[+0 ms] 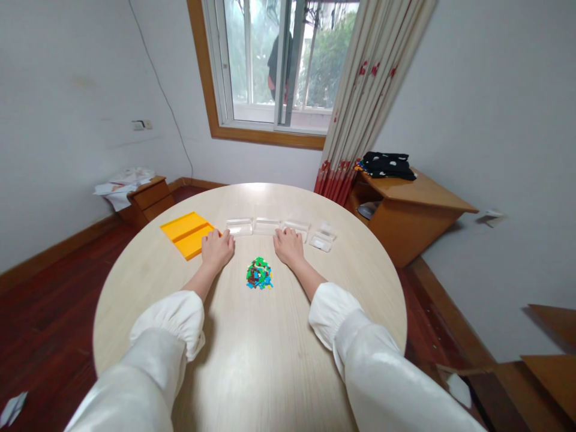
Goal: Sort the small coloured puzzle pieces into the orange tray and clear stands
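Observation:
A small heap of coloured pieces, green, blue, red and brown, lies in the middle of the round wooden table. My left hand rests palm down on the table to the left of the heap, fingers loosely curled, holding nothing. My right hand rests palm down to the right of it, fingers together, also with nothing in it. Just beyond my fingertips stand several small clear plastic boxes in a row. A yellow tray lies to the left of my left hand.
A wooden desk with dark clothes on it stands at the right under a curtain. A small bedside cabinet with papers is at the left wall. A window is behind the table.

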`<state>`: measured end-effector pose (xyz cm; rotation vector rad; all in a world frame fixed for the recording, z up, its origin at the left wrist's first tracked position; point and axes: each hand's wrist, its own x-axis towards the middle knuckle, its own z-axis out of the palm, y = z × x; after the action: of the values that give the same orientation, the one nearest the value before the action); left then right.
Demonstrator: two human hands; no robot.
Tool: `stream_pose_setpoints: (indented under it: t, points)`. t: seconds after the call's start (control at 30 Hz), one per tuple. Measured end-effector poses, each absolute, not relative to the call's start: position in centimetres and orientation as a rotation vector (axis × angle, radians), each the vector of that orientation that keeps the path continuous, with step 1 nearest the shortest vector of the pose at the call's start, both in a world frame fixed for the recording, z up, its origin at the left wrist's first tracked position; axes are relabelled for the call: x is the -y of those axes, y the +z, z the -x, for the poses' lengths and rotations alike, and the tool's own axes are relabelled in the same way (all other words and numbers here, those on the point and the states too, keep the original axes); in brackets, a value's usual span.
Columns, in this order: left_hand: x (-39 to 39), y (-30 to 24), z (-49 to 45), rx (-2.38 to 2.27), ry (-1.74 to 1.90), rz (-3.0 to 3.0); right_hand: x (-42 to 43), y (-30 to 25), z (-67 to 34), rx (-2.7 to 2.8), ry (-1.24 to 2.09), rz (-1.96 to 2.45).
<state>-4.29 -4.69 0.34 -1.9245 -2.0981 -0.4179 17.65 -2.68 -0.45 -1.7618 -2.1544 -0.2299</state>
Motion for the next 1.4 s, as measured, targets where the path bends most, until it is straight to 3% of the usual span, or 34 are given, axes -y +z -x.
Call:
stream_pose_setpoints:
  t: [1.4]
  points:
    - [13.1, 0.3, 3.4, 2.154, -0.4, 1.961, 8.7, -0.3, -18.0, 2.272, -0.176, 1.613]
